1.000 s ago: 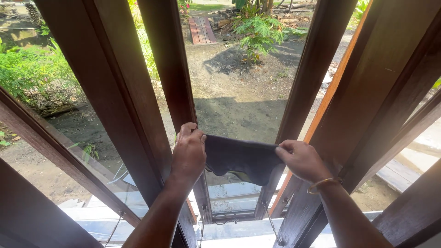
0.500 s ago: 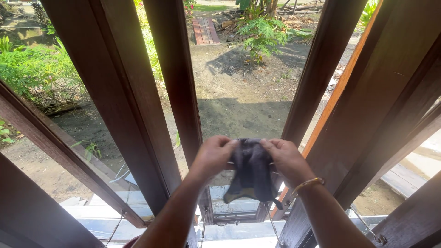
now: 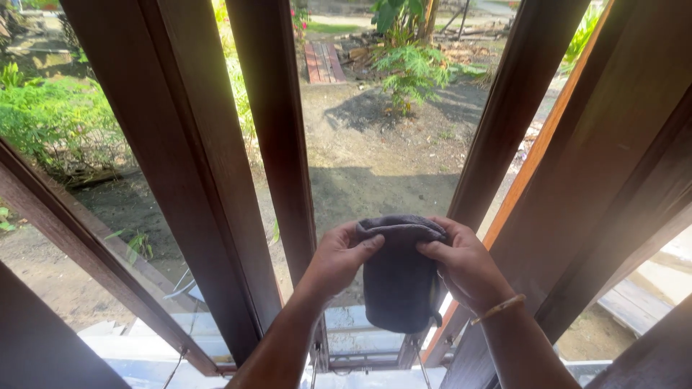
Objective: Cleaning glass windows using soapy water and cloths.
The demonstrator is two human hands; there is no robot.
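A dark grey cloth [image 3: 398,277] is held up between the two hands, folded over at the top so that a doubled edge runs from one hand to the other and the rest hangs straight down below them. The fold appears to be kept that way so the fabric forms a compact pad rather than a loose sheet.

The left hand [image 3: 340,258] is closed on the cloth's upper left corner, thumb in front and the other fingers behind. The right hand [image 3: 461,263] is closed on the upper right corner in the same way, and a thin gold-coloured bangle [image 3: 499,308] is worn on its wrist. Both hands are kept close together, at the same height, with only the width of the folded cloth between them.

Just beyond the hands, a tall pane of glass [image 3: 382,144] is framed by dark wooden window bars; one bar [image 3: 277,137] rises just left of the left hand, another [image 3: 504,115] just right of the right hand. Whether the cloth touches the glass cannot be told. Through the pane, bare earth, a small leafy shrub [image 3: 414,65] and a reddish plank walkway [image 3: 321,61] are seen well beyond the hands.
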